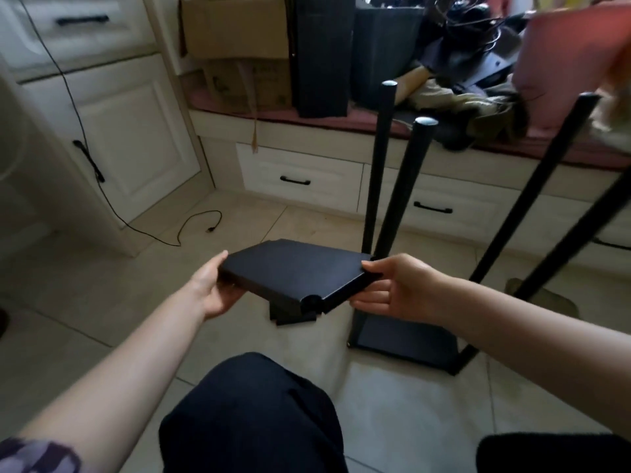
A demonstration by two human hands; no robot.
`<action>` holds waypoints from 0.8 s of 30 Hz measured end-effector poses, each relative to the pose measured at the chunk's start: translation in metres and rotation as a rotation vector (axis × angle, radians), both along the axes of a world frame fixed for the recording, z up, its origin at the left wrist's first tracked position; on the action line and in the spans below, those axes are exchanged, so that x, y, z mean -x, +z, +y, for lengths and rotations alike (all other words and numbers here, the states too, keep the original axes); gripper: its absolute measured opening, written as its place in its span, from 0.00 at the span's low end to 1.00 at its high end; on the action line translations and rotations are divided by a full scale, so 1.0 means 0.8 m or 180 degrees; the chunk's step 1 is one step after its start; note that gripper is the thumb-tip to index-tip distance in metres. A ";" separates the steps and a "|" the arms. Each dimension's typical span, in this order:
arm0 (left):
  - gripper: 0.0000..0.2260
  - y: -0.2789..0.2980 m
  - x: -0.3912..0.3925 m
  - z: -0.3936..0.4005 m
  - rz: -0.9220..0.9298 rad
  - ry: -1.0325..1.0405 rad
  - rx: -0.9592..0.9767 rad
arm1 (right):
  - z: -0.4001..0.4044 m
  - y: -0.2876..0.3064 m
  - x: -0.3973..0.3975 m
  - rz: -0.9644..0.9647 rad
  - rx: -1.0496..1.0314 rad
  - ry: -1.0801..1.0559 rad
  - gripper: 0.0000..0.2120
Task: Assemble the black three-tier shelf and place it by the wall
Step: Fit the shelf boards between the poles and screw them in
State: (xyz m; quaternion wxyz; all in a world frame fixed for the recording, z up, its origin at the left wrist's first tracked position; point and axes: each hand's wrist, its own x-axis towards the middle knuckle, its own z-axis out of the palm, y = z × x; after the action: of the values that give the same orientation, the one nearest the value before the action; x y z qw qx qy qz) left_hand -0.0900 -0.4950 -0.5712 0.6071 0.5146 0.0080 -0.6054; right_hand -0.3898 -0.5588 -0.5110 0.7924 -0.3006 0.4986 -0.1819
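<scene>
The person sits low on the tiled floor (85, 274), one knee (252, 414) in dark trousers raised in front of them, and holds a black shelf board (290, 271) up in the air between both hands. The left hand (211, 288) grips the board's left end, thumb lying along the top edge and the fingers tucked underneath. The right hand (392, 285) holds the right end the same way, thumb on top and fingers curled under the rim. The board sits roughly level, tipped slightly towards the person, with a rounded notch showing at its near corner.

Just to the right stands the partly built frame: a bottom shelf (403, 339) on the floor with four black poles (403, 186) rising from its corners. The held board is beside the poles and above the bottom shelf's left edge. Under the board, some small black pieces (293, 314) lie on the floor.

Behind runs a window bench (307, 131) with white drawers (300, 179), piled with cardboard boxes (239, 46) and clothes (471, 97). A black cable (191, 227) trails across the floor by the white cabinet (129, 138).
</scene>
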 end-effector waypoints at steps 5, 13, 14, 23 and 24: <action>0.20 0.049 -0.011 0.027 0.0061 -0.0382 0.0158 | 0.025 0.048 0.080 0.0025 0.0232 0.0154 0.07; 0.24 0.091 0.033 0.028 -0.1389 -0.1881 0.0173 | 0.045 0.078 0.181 0.0344 0.0601 0.0144 0.12; 0.25 0.095 0.040 0.028 -0.1538 -0.2015 0.0231 | 0.046 0.080 0.187 0.0372 0.0614 0.0038 0.10; 0.15 0.160 0.104 0.037 -0.2131 -0.2596 0.0672 | 0.062 0.104 0.224 0.0916 0.1412 -0.0568 0.10; 0.14 0.170 0.110 0.037 -0.2168 -0.2559 0.0718 | 0.063 0.108 0.230 0.0970 0.1548 -0.0588 0.11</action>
State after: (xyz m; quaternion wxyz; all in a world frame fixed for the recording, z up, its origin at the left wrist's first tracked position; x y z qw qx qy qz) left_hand -0.1778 -0.4650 -0.4356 0.3473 0.5759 -0.4521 -0.5860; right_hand -0.5736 -0.5086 -0.4245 0.5934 -0.4587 0.5788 -0.3201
